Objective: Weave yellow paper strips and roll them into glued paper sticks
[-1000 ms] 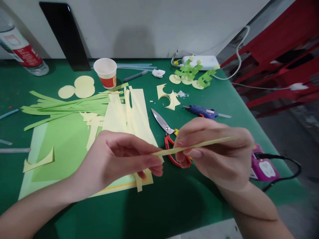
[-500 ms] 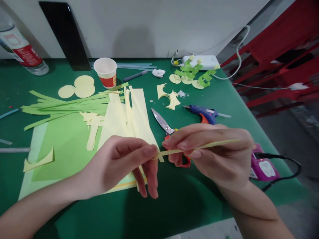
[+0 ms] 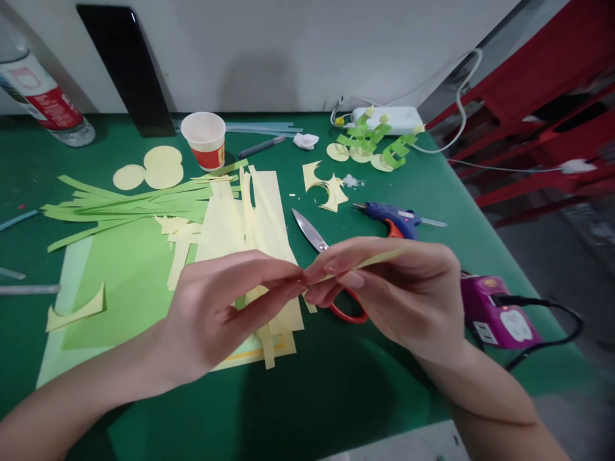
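Note:
A narrow pale yellow paper strip (image 3: 379,257) runs between my two hands above the table's front half. My left hand (image 3: 230,307) pinches its left end between thumb and fingertips, which hide that end. Farther along, my right hand (image 3: 398,294) grips the strip between thumb and fingers, its free end pointing up to the right. The fingertips of both hands meet or nearly meet. Beneath them lie yellow paper sheets and strips (image 3: 273,218). Scissors with red handles (image 3: 310,229) are partly covered by my right hand.
Green paper strips (image 3: 134,200) and a green sheet (image 3: 120,282) lie left. A paper cup (image 3: 204,141), yellow discs (image 3: 163,168) and a bottle (image 3: 52,102) stand or lie behind. To the right are a blue glue gun (image 3: 398,216), green paper pieces on discs (image 3: 365,137) and a purple box (image 3: 502,314).
My hands have come closer together, and my right hand has shifted left with the strip. The left fingers have drawn up into a tighter pinch, with less strip showing between the hands.

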`<control>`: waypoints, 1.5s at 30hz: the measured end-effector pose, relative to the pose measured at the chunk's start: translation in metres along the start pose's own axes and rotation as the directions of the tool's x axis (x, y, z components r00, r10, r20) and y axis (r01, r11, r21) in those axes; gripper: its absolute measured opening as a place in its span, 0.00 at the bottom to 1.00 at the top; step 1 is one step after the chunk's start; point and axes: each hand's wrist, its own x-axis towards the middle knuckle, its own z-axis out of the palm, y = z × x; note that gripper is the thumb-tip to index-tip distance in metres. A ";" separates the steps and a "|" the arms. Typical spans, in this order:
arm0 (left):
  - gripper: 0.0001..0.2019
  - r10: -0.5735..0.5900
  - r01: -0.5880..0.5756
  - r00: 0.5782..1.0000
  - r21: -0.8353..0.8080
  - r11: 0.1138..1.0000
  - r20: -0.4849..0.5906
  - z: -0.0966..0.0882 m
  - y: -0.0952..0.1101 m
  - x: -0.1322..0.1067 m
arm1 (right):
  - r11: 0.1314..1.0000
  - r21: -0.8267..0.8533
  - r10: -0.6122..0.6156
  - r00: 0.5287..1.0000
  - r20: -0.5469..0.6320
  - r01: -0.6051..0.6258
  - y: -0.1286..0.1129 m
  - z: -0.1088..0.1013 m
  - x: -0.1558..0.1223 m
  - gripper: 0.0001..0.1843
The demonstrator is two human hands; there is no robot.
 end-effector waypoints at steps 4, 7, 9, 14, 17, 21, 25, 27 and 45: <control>0.06 -0.028 0.029 0.999 -0.044 0.999 0.022 0.000 0.001 -0.001 | 1.000 -0.004 0.003 1.000 0.000 -0.003 0.000 0.001 0.001 0.14; 0.03 -0.085 0.085 0.996 -0.225 0.971 0.009 0.001 0.001 -0.001 | 0.997 -0.076 -0.004 1.000 -0.015 0.003 0.001 0.000 0.001 0.14; 0.02 -0.121 0.124 0.992 -0.273 0.954 0.027 0.001 0.001 -0.001 | 0.993 -0.115 -0.023 0.999 -0.026 0.020 0.002 -0.002 0.002 0.13; 0.04 -0.142 0.147 0.989 -0.200 0.969 0.040 -0.002 0.001 0.000 | 0.998 -0.054 -0.037 0.998 -0.059 0.034 0.002 -0.007 0.003 0.11; 0.03 -0.151 0.159 0.987 -0.163 0.974 0.061 -0.003 0.001 -0.001 | 0.998 -0.049 -0.045 0.993 -0.111 0.040 0.000 -0.009 0.002 0.10; 0.04 -0.187 0.203 0.978 -0.218 0.955 0.090 -0.003 0.001 -0.002 | 0.997 -0.042 -0.071 0.990 -0.121 0.066 -0.003 -0.009 0.001 0.10; 0.07 -0.243 0.286 0.957 -0.383 0.878 0.157 -0.004 0.001 -0.001 | 0.995 -0.052 -0.087 0.990 -0.113 0.082 -0.005 -0.008 0.001 0.10; 0.07 -0.279 0.347 0.937 -0.472 0.810 0.209 -0.004 0.001 -0.001 | 0.995 -0.050 -0.090 0.991 -0.102 0.086 -0.006 -0.008 0.000 0.10; 0.07 -0.320 0.601 0.785 -0.527 0.600 0.530 -0.002 0.000 0.004 | 0.997 0.075 0.008 0.997 -0.074 -0.002 -0.009 -0.010 0.003 0.09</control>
